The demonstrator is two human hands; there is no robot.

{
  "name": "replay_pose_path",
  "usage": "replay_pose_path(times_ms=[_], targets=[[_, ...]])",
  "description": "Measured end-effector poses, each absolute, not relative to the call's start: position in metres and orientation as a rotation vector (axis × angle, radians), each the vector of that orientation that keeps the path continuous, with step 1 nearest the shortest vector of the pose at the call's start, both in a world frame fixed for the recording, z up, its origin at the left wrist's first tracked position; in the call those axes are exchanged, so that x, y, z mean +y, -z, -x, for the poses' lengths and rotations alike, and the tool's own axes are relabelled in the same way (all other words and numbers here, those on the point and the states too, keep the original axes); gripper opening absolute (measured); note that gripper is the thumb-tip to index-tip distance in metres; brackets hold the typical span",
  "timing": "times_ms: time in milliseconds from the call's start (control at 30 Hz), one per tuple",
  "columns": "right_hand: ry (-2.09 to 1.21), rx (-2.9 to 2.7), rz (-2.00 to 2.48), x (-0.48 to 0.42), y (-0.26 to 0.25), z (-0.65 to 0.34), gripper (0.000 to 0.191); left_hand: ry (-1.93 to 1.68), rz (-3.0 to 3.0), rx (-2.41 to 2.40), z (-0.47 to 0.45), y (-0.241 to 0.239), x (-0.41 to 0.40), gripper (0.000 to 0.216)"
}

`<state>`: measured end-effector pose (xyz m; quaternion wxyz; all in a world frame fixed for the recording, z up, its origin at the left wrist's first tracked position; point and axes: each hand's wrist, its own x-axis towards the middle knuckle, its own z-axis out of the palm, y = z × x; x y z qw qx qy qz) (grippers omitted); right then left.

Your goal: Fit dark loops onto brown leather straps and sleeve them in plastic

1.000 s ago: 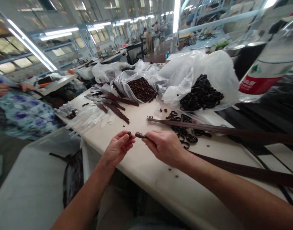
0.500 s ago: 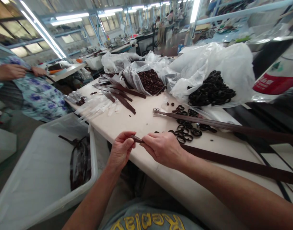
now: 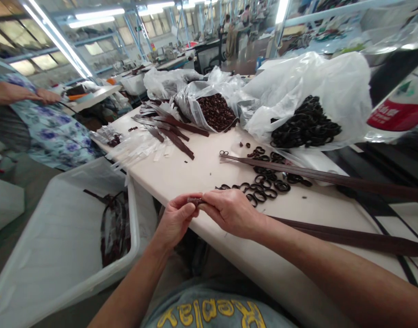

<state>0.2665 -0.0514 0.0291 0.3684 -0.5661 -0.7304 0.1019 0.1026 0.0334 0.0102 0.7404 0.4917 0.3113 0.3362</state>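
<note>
Two hands of mine meet near the front edge of the pale table (image 3: 154, 175), fingertips almost touching, with a small dark brown piece (image 3: 194, 200) between them. My left hand (image 3: 174, 222) pinches it between thumb and bent fingers; my right hand (image 3: 234, 212) has its fingers closed over the other end, and I cannot tell whether what we grip is one part or two, since my fingers cover most of it. A long brown strap (image 3: 345, 234) shows from behind my right wrist and runs off to my right; its near end is hidden. Just past my right hand lies a scatter of dark loops (image 3: 260, 195), and behind them a second brown strap (image 3: 307, 173) crosses the table. Farther back, a clear bag (image 3: 327, 82) lies open on a heap of black loops (image 3: 306, 125), and beside it another bag holds small brown bits (image 3: 215, 113). Dark strips (image 3: 178, 141) fan out left of that. On my left, below the table, a white bin (image 3: 135, 228) has dark straps (image 3: 115, 228) inside. Beyond it, a co-worker in a floral garment (image 3: 60, 134) holds something thin and dark in both hands.
</note>
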Motion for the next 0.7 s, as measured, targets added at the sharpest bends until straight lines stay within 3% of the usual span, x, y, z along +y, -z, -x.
replay_pose_path(times_ms=[167,400,700], targets=[[-0.302,-1.936,1.572,-0.048,-0.029,-0.268,0.023,-0.797,-1.211,0.699,-0.099,-0.009,0.034,0.021],[-0.25,-2.043,1.839,-0.047,-0.037,-0.266,0.029,-0.933,-1.154,0.796,-0.09,-0.016,0.045,0.025],[-0.343,-2.141,1.809,-0.049,-0.033,-0.264,0.034,-0.763,-1.229,0.781,-0.089,0.0,0.037,0.025]])
